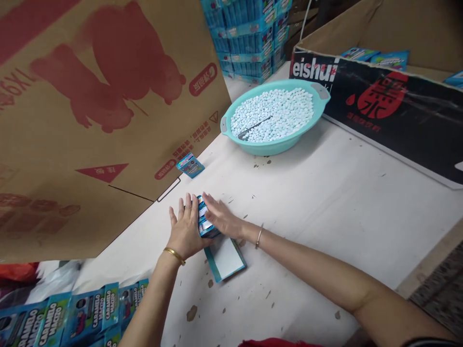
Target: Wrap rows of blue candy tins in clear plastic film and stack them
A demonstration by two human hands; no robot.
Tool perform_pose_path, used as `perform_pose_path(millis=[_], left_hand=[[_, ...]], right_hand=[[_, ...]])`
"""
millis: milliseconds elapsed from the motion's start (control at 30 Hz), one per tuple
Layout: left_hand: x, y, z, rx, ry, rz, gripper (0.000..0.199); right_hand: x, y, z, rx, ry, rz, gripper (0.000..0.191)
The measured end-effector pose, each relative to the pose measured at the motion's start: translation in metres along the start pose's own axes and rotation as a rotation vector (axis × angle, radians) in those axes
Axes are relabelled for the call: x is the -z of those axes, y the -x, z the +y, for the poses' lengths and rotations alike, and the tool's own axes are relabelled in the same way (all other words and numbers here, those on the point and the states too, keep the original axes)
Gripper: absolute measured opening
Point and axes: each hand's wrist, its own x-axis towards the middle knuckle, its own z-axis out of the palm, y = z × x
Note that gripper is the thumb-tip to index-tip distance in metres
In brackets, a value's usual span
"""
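Between my hands is a small blue box (207,230) holding a few shiny blue sachets. Its lid flap (227,259), pale inside with a blue-green edge, lies folded out toward me on the table. My left hand (183,229), with a gold bangle at the wrist, rests along the box's left side. Its fingers are spread and its thumb reaches across the near side. From the right, my right hand (224,219) lies flat against the sachets with its fingers stretched out. A single small blue box (191,165) stands beyond my left hand.
A large brown carton (108,120) blocks the left. Farther back stand a turquoise basin (278,147) of pale candies with a dark utensil and stacked blue packs (249,43). A black carton (383,120) is at right, and blue pouches (72,318) lie at lower left.
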Motion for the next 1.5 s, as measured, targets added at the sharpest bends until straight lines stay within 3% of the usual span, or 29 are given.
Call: perform_pose_path(millis=[200, 400, 600, 700, 767, 833, 900, 967, 1067, 1100, 1167, 1267, 1367, 1500], left_hand=[[-0.005, 0.001, 0.002, -0.004, 0.043, 0.039, 0.116], [-0.006, 0.001, -0.002, -0.021, 0.083, 0.044, 0.110], [-0.010, 0.000, 0.001, 0.013, 0.111, 0.072, 0.122], [-0.001, 0.004, -0.008, -0.016, 0.197, 0.032, 0.134], [0.014, 0.000, -0.024, -0.104, 0.341, -0.028, 0.128], [0.031, -0.014, -0.042, -0.186, 0.474, 0.025, 0.104], [0.046, -0.045, -0.059, -0.199, 0.482, 0.207, 0.083], [0.053, -0.088, -0.071, -0.145, 0.386, 0.342, 0.082], [0.048, -0.157, -0.079, -0.037, 0.266, 0.283, 0.099], [0.045, -0.174, -0.080, -0.004, 0.235, 0.238, 0.096], [0.041, -0.191, -0.080, 0.041, 0.176, 0.204, 0.073], [0.052, -0.167, -0.077, 0.015, 0.180, 0.411, 0.040], [0.079, -0.097, -0.067, -0.073, 0.349, 0.646, 0.035], [0.096, -0.001, -0.031, -0.207, 0.514, 0.622, 0.028]], right_hand=[[-0.014, 0.018, 0.011, -0.060, 0.308, -0.054, 0.109], [-0.010, 0.007, -0.002, 0.016, 0.302, -0.014, 0.114], [-0.021, 0.032, 0.021, 0.028, 0.521, 0.011, 0.128], [-0.022, 0.048, 0.022, 0.029, 0.574, 0.115, 0.126], [-0.021, 0.052, 0.015, 0.060, 0.582, 0.179, 0.124], [-0.021, 0.054, 0.007, 0.124, 0.575, 0.198, 0.123], [-0.021, 0.054, 0.005, 0.159, 0.557, 0.192, 0.122], [-0.022, 0.054, 0.010, 0.143, 0.536, 0.190, 0.120], [-0.022, 0.054, 0.022, 0.103, 0.511, 0.181, 0.115], [-0.021, 0.053, 0.024, 0.099, 0.504, 0.173, 0.114], [-0.021, 0.053, 0.029, 0.097, 0.489, 0.155, 0.113], [-0.023, 0.054, 0.033, 0.083, 0.455, 0.134, 0.106], [-0.020, 0.055, 0.029, 0.077, 0.352, 0.219, 0.087], [-0.001, 0.053, -0.017, 0.195, 0.235, 0.499, 0.084]])
